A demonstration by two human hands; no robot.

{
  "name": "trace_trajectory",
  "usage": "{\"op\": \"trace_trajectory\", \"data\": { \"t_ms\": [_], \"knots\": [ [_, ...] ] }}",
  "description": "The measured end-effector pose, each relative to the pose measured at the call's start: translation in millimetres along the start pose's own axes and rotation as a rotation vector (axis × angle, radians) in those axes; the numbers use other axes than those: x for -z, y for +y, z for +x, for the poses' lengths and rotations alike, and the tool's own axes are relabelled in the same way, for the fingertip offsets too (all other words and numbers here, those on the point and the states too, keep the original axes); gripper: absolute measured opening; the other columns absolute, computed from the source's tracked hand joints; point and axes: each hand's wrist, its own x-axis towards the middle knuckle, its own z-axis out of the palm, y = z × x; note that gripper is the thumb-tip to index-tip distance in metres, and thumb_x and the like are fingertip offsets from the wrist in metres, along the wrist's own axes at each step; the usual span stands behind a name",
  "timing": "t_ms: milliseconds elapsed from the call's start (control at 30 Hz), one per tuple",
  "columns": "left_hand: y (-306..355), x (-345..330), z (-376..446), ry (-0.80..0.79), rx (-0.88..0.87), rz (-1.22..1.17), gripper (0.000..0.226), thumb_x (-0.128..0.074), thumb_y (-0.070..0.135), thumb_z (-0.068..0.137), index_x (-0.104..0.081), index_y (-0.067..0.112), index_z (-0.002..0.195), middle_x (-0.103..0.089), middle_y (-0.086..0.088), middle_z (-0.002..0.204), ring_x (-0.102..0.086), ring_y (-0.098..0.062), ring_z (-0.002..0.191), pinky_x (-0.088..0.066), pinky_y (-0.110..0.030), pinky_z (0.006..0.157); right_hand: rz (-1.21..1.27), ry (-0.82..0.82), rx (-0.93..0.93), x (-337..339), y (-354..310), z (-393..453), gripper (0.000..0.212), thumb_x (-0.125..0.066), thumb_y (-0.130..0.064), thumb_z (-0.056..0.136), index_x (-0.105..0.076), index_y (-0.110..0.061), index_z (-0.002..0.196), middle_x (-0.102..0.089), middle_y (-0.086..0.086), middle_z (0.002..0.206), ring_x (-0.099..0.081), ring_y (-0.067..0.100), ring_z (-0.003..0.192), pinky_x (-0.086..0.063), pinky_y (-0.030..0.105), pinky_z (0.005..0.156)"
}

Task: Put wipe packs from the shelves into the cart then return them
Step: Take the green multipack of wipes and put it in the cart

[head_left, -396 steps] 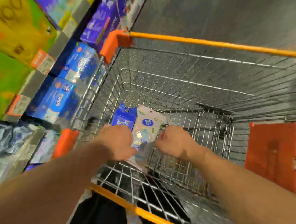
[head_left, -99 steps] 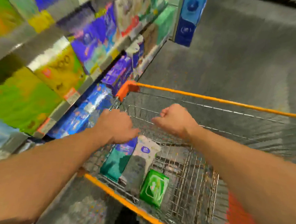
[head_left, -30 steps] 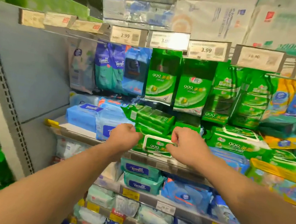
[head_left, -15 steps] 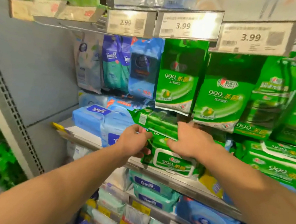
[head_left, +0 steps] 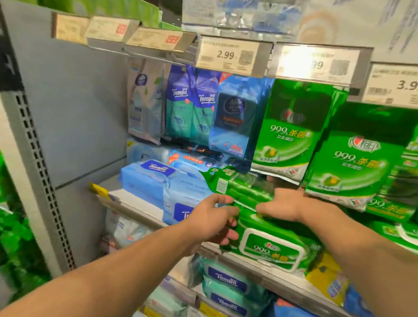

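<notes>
Glossy plastic green wipe pack [head_left: 268, 244], matt grey metal shelf [head_left: 256, 265]

Price tags [head_left: 226, 55] reading 2.99 and 3.99 front the grey upright [head_left: 37, 140].

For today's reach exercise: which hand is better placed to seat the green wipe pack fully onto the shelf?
Probably the left hand: it curls around the green wipe pack's overhanging left end. The right hand only rests on top, farther back.
</notes>
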Motion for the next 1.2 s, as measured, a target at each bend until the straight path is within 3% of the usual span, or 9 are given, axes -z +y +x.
{"op": "trace_trajectory", "data": {
  "t_ms": [133, 233, 400, 567, 733, 933, 1033, 1133, 1200],
  "knots": [
    [1, -1, 4, 0.016, 0.025, -0.04, 0.034, -0.055, 0.036, 0.1, -0.042, 0.015, 0.123, -0.058, -0.01, 0.084, -0.068, -0.028, 0.076, -0.054, -0.031, 0.058, -0.034, 0.156, 0.082, -4, -14, -12, 0.047, -0.063, -0.055, 0.081, -0.058, -0.016, 0.107, -0.064, 0.01, 0.113, -0.059, 0.03, 0.1, -0.046, 0.032, 0.088],
    [-2, -3, 8, 0.07, 0.018, -0.114, 0.037, -0.051, 0.045, 0.1, -0.038, 0.015, 0.117, -0.055, -0.011, 0.078, -0.068, -0.03, 0.076, -0.056, -0.036, 0.061, -0.064, 0.318, 0.115, -18, -27, -22, 0.059, -0.061, -0.058, 0.075, -0.052, -0.019, 0.119, -0.064, 0.009, 0.114, -0.06, 0.031, 0.111, -0.041, 0.042, 0.099],
    [-5, -9, 6, 0.173, -0.041, -0.144, 0.043, -0.045, 0.059, 0.097, -0.038, 0.016, 0.104, -0.056, -0.014, 0.082, -0.066, -0.031, 0.069, -0.062, -0.046, 0.069, 0.109, 0.496, 0.066, -49, -29, -31, 0.083, -0.064, -0.056, 0.073, -0.041, -0.011, 0.139, -0.053, 0.015, 0.126, -0.044, 0.035, 0.12, -0.038, 0.04, 0.101],
    [-10, -3, 8, 0.356, -0.19, 0.128, 0.05, -0.032, 0.075, 0.086, -0.04, 0.027, 0.098, -0.067, -0.009, 0.1, -0.065, -0.031, 0.096, -0.05, -0.049, 0.094, 0.307, 0.714, 0.077, -74, -40, -49, 0.091, -0.071, -0.055, 0.07, -0.04, -0.011, 0.144, -0.049, 0.007, 0.122, -0.037, 0.027, 0.12, -0.033, 0.034, 0.104],
    [-26, -3, 1, 0.257, -0.215, -0.249, 0.052, -0.036, 0.078, 0.082, -0.045, 0.032, 0.106, -0.068, -0.007, 0.108, -0.067, -0.024, 0.104, -0.051, -0.052, 0.097, 0.468, 0.783, 0.139, -101, -56, -79, 0.091, -0.068, -0.055, 0.063, -0.04, -0.02, 0.143, -0.045, -0.005, 0.123, -0.035, 0.014, 0.119, -0.037, 0.029, 0.103],
    [-41, 10, -11, -0.097, -0.049, -0.723, 0.066, -0.037, 0.065, 0.096, -0.058, 0.016, 0.136, -0.068, -0.018, 0.125, -0.065, -0.036, 0.117, -0.051, -0.053, 0.101, 0.494, 0.75, 0.322, -142, -53, -108, 0.087, -0.066, -0.059, 0.071, -0.041, -0.022, 0.146, -0.038, -0.016, 0.141, -0.033, 0.004, 0.136, -0.032, 0.02, 0.11],
    [-48, 17, -13, -0.143, -0.083, -0.718, 0.062, -0.037, 0.061, 0.097, -0.057, 0.017, 0.137, -0.067, -0.018, 0.127, -0.066, -0.035, 0.113, -0.058, -0.047, 0.089, 0.617, 0.691, 0.294, -136, -36, -112, 0.06, -0.061, -0.056, 0.08, -0.055, -0.028, 0.133, -0.055, -0.02, 0.122, -0.053, -0.003, 0.112, -0.046, 0.017, 0.092],
    [-60, 18, -10, -0.123, -0.171, -0.652, 0.051, -0.045, 0.055, 0.096, -0.056, 0.025, 0.136, -0.066, -0.011, 0.132, -0.065, -0.032, 0.118, -0.055, -0.051, 0.095, 0.726, 0.747, 0.188, -117, -16, -103, 0.015, -0.07, -0.035, 0.086, -0.07, -0.02, 0.089, -0.065, -0.004, 0.069, -0.059, 0.008, 0.064, -0.049, 0.025, 0.058],
    [-69, 16, -5, -0.112, -0.205, -0.634, 0.045, -0.046, 0.05, 0.098, -0.056, 0.028, 0.137, -0.064, -0.008, 0.135, -0.062, -0.031, 0.123, -0.047, -0.058, 0.103, 0.782, 0.812, 0.02, -102, 3, -94, 0.026, -0.069, -0.024, 0.088, -0.063, -0.012, 0.066, -0.056, 0.008, 0.052, -0.049, 0.013, 0.05, -0.042, 0.029, 0.053]
  ]
}}
